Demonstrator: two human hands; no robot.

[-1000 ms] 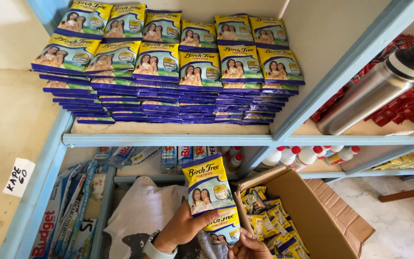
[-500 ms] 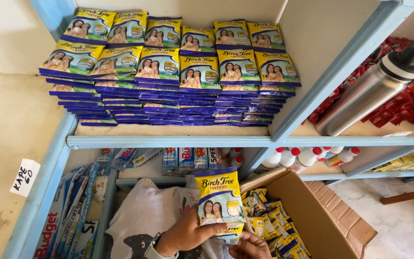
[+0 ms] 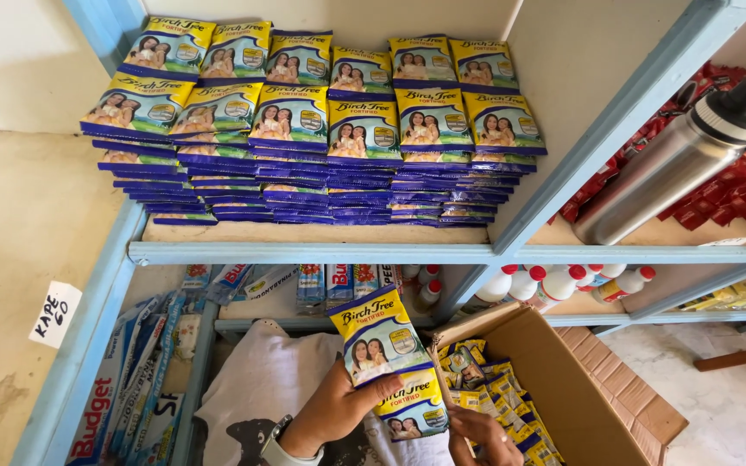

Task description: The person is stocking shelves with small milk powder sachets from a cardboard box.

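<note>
Yellow-and-blue sachets held low centre, below blue shelf edge, fanned upright, one lower sachet under top one. Left: paper tag on wall, flat packets on lower shelf. Left hand, grip clamped on sachets. Right hand, fingers curled at sachet bottom edge, over open cardboard box of same sachets. Far right: steel flask.

Blue shelf carries stacked yellow-blue packets; steel flask alongside.
</note>
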